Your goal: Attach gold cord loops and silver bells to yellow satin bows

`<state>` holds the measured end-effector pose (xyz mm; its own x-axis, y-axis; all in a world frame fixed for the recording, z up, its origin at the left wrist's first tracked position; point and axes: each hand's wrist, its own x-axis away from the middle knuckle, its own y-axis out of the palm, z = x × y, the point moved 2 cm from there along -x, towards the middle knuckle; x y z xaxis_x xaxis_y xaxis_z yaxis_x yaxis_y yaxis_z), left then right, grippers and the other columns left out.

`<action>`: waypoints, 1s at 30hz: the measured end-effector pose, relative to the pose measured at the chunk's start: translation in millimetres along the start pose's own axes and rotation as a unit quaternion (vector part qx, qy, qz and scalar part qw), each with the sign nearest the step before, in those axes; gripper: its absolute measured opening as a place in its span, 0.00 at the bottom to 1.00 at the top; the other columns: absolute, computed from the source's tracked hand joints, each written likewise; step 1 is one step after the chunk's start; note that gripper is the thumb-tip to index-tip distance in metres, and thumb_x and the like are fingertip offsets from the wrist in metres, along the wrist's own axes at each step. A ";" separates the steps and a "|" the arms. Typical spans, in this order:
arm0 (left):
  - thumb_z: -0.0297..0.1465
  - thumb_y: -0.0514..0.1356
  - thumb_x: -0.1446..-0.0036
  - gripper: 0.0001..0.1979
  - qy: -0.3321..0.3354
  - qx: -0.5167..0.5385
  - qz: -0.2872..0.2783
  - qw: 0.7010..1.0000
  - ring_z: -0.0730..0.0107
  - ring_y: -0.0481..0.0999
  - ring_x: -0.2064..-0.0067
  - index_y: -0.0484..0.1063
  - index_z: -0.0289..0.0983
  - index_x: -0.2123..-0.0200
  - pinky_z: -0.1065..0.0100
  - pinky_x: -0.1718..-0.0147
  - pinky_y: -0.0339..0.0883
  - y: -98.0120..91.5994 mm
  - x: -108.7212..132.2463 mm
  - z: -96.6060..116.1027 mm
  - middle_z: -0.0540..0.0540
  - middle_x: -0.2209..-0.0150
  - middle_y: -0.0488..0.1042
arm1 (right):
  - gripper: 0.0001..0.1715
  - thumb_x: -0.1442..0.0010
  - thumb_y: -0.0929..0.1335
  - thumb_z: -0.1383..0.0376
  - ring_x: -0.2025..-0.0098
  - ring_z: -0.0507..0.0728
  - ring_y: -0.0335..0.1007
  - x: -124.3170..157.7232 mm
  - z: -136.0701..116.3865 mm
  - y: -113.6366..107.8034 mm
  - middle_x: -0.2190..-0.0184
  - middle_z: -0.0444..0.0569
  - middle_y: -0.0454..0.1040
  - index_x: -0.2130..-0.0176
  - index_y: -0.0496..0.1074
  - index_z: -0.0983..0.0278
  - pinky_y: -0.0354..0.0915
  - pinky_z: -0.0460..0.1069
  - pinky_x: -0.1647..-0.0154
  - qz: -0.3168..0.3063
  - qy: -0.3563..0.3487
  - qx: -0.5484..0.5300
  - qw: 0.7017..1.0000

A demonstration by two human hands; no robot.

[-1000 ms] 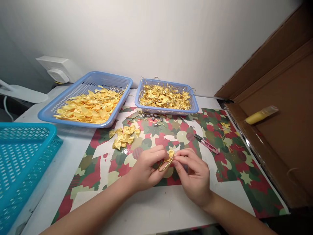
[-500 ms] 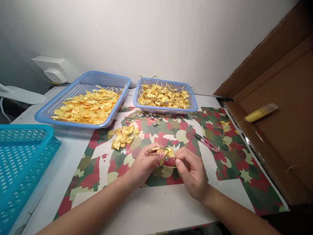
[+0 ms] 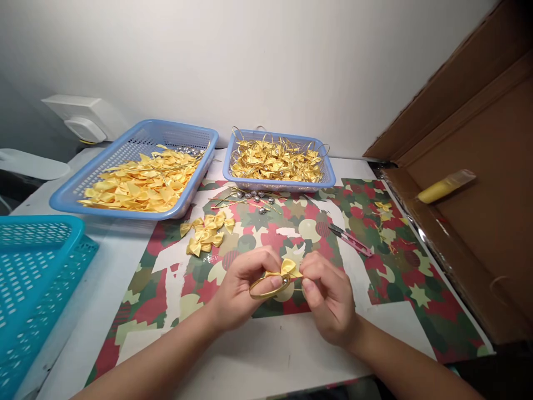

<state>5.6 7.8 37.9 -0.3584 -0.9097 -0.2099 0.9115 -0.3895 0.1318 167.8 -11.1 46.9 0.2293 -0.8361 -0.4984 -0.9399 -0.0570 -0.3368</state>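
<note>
From my end I see two bare hands close to me, above the front part of the patterned paper [image 3: 150, 297]. My left hand [image 3: 245, 286] is clamped on the left side of a yellow bow [image 3: 288, 266]; a loop of gold cord [image 3: 260, 296] lies against its thumb, though I can't tell whether the thumb passes through. A small silver bell [image 3: 285, 281] sits just below the knot. My right hand [image 3: 331, 300] has thumb and fingertips together on the bow's right end, so the bow is stretched between both hands.

At near left I have a teal basket [image 3: 50, 220]. Beyond my hands, pink-handled snips [image 3: 351, 241] lie to the right, and a cluster of bows [image 3: 208, 230] to the left. Further off are loose bells [image 3: 262, 210] beside gold cords [image 3: 233, 200]. Behind them stand two blue baskets: the left one [image 3: 108, 212] holds yellow bows, the right one [image 3: 278, 182] bows with cord loops.
</note>
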 end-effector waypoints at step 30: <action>0.30 0.59 0.40 0.11 0.022 0.028 -0.036 0.999 0.74 0.64 0.71 0.66 0.37 0.75 0.71 0.71 0.59 -0.3 0.3 -4.9 0.50 0.74 0.66 | 0.10 0.40 0.60 0.76 0.69 0.51 0.61 1.3 3.7 1.6 0.73 0.44 0.65 0.68 0.64 0.63 0.59 0.46 0.69 -0.033 -0.007 -0.040 0.999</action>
<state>6.3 8.4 33.1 -0.4129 -0.8720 -0.2631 0.8704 -0.4628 0.1678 167.5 -10.3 42.8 0.2935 -0.8216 -0.4887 -0.9398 -0.1544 -0.3049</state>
